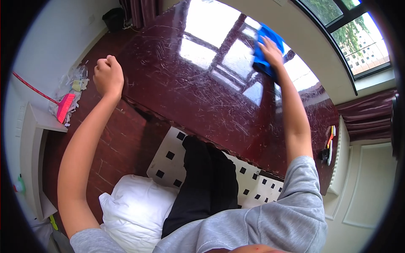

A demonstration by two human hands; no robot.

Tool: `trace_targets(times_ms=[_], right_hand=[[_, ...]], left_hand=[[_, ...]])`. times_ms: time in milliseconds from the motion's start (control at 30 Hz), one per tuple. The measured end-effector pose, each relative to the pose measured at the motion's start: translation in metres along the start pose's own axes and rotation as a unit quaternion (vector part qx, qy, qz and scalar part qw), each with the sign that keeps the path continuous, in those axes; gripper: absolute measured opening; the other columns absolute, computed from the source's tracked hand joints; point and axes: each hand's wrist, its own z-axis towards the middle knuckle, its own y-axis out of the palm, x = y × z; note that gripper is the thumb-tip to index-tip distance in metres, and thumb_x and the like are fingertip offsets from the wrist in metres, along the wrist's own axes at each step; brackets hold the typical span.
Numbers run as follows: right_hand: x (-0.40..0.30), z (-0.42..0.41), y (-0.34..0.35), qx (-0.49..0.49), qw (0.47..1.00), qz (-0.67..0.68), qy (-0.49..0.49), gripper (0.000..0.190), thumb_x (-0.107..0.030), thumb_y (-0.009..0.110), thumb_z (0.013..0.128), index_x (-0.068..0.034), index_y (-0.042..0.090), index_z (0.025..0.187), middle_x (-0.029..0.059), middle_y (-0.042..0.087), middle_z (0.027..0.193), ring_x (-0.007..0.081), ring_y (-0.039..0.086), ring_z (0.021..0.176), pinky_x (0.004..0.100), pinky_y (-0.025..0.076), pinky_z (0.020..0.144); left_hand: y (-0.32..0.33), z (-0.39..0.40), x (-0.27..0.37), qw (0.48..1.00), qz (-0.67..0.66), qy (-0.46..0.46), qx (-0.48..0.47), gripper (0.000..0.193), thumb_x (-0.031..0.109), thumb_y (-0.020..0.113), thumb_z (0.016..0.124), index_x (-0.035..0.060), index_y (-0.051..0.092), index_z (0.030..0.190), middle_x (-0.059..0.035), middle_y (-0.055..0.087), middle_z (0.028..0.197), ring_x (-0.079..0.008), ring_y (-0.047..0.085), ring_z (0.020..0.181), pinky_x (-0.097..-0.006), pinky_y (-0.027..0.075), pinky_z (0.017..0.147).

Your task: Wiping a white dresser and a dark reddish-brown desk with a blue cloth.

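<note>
A glossy dark red wooden table [190, 104], covered in fine scratches, spreads out before me and mirrors a window. On its far right part my right hand [271, 51] rests on a crumpled blue cloth [262, 60], fingers spread over it and pressing it to the tabletop. My left hand [108, 76] is closed in a fist at the table's left edge. No object shows in that fist, though its palm side is hidden.
A toothbrush [331, 136] and other small items lie at the table's right end. Beside me is a white pillow [139, 205]. A pink broom [65, 107] stands among plastic litter [71, 83] on the left floor. A black bin [114, 19] sits in the far corner.
</note>
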Motion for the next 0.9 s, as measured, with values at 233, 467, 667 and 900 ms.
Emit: trace_targets(times_ms=[233, 467, 667, 900], right_hand=[[-0.300, -0.069, -0.029, -0.042, 0.915, 0.181, -0.357, 0.055, -0.046, 0.049, 0.097, -0.018, 0.044, 0.144, 0.0078, 0.040, 0.152, 0.0292, 0.031, 0.143, 0.0472, 0.022, 0.116], [-0.196, -0.187, -0.122, -0.186, 0.913, 0.162, -0.324, 0.055, -0.049, 0.047, 0.095, -0.020, 0.049, 0.142, 0.0077, 0.038, 0.153, 0.0303, 0.029, 0.145, 0.0498, 0.016, 0.119], [-0.014, -0.089, -0.049, -0.081, 0.982, 0.104, -0.135, 0.054, -0.044, 0.046, 0.098, -0.021, 0.042, 0.147, 0.0086, 0.035, 0.155, 0.0318, 0.028, 0.145, 0.0486, 0.021, 0.116], [-0.028, 0.052, 0.029, -0.051, 0.998, -0.013, -0.016, 0.063, -0.062, 0.034, 0.096, -0.030, 0.033, 0.151, 0.0035, 0.029, 0.158, 0.0275, 0.023, 0.147, 0.0495, 0.019, 0.117]], left_hand=[[-0.007, 0.006, -0.018, 0.999, 0.030, -0.011, 0.001, 0.050, 0.047, 0.036, 0.094, 0.0070, 0.061, 0.109, -0.0192, 0.061, 0.119, -0.0405, 0.057, 0.111, -0.0498, 0.043, 0.094], [-0.001, 0.014, -0.022, 0.999, 0.029, 0.014, 0.009, 0.051, 0.048, 0.036, 0.093, 0.0075, 0.061, 0.112, -0.0202, 0.060, 0.122, -0.0402, 0.056, 0.113, -0.0494, 0.042, 0.096], [-0.004, 0.015, -0.028, 1.000, 0.018, 0.005, 0.005, 0.053, 0.049, 0.037, 0.091, 0.0080, 0.062, 0.114, -0.0188, 0.059, 0.124, -0.0404, 0.054, 0.116, -0.0482, 0.041, 0.099], [-0.007, 0.001, -0.008, 0.999, 0.010, -0.030, -0.016, 0.054, 0.050, 0.036, 0.096, 0.0052, 0.059, 0.115, -0.0168, 0.060, 0.123, -0.0368, 0.055, 0.116, -0.0420, 0.040, 0.098]])
